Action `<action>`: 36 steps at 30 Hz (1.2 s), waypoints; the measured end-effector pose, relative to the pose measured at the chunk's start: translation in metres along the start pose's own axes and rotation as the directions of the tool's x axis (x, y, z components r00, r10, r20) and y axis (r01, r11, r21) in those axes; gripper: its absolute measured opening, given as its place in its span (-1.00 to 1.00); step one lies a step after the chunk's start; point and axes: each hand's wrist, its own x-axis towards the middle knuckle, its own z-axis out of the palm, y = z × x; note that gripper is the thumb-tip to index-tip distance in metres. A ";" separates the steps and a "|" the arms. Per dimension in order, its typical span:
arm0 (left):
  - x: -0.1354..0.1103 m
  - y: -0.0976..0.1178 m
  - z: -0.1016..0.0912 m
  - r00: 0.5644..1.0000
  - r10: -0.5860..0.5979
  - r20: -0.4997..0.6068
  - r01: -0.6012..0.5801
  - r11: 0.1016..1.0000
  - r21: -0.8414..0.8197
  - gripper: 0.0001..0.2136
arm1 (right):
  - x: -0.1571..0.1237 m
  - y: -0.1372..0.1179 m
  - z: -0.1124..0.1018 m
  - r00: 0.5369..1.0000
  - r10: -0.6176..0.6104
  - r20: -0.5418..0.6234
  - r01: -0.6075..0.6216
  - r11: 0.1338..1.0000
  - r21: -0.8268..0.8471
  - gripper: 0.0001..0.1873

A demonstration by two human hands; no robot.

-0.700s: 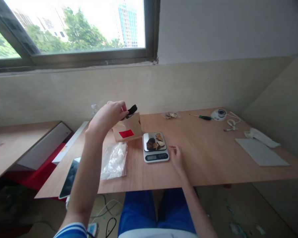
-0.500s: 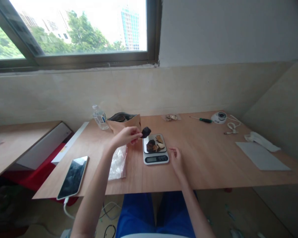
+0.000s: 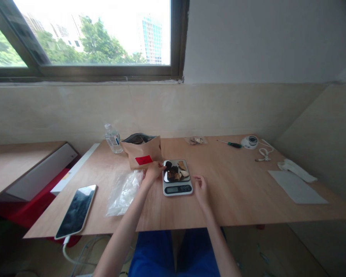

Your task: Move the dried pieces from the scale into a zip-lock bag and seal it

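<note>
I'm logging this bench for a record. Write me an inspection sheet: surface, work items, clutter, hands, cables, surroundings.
Surface: wooden tabletop; fine wear not discernible.
Work items: scale bearing dark and pale pieces; open brown pouch with a red label; clear plastic bag in front of it.
Clutter: phone, bottle, screwdriver, white dome camera, small clear bag, white sheet.
Hands: left hand at a black piece by the scale's left edge, grip unclear; right hand loosely bent beside the scale, nothing seen in it.
Cables: white cable from the phone at the front edge; white cord by the dome camera.
Surroundings: window and wall behind; second table at left.
</note>
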 end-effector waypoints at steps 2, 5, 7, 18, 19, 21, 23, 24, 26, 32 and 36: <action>0.003 0.003 0.003 0.999 0.000 -0.050 0.001 1.000 0.030 -0.87 | 0.000 -0.001 -0.001 1.000 0.005 0.002 -0.005 1.000 0.005 -0.80; -0.001 0.005 0.003 0.994 0.008 -0.107 -0.003 0.999 0.046 -0.87 | -0.001 -0.004 -0.002 1.000 0.009 0.008 -0.009 1.000 -0.003 -0.80; -0.008 0.005 0.002 0.989 0.022 -0.144 -0.017 0.999 0.034 -0.86 | -0.001 -0.006 -0.003 1.000 0.017 0.012 -0.017 1.000 -0.014 -0.80; -0.064 -0.033 0.019 0.957 -0.029 -0.287 -0.005 0.993 -0.117 -0.75 | -0.003 -0.006 -0.003 0.999 0.035 0.028 -0.035 0.999 -0.008 -0.79; -0.067 -0.036 0.022 0.959 -0.030 -0.282 -0.004 0.993 -0.121 -0.75 | -0.003 -0.006 -0.003 0.999 0.038 0.030 -0.038 0.999 -0.011 -0.79; -0.069 -0.040 0.025 0.961 -0.029 -0.275 -0.007 0.992 -0.127 -0.77 | -0.004 -0.006 -0.004 0.999 0.038 0.032 -0.037 0.999 -0.018 -0.79; -0.069 -0.042 0.027 0.960 -0.029 -0.279 -0.009 0.991 -0.132 -0.76 | -0.004 -0.006 -0.004 0.999 0.034 0.035 -0.034 0.999 -0.017 -0.79; -0.069 -0.042 0.028 0.958 -0.030 -0.284 -0.008 0.991 -0.132 -0.76 | -0.004 -0.007 -0.004 0.999 0.033 0.036 -0.032 0.999 -0.015 -0.79; -0.069 -0.042 0.029 0.954 -0.030 -0.298 -0.010 0.991 -0.131 -0.75 | -0.004 -0.007 -0.004 0.999 0.032 0.037 -0.031 0.999 -0.013 -0.79; -0.072 -0.044 0.031 0.950 0.007 -0.313 -0.052 0.990 -0.135 -0.75 | -0.004 -0.005 -0.004 0.999 0.017 0.029 -0.016 1.000 -0.021 -0.79; -0.079 -0.043 0.032 0.946 0.023 -0.325 -0.078 0.984 -0.157 -0.75 | -0.004 -0.005 -0.005 0.998 0.031 0.047 -0.030 0.999 -0.026 -0.78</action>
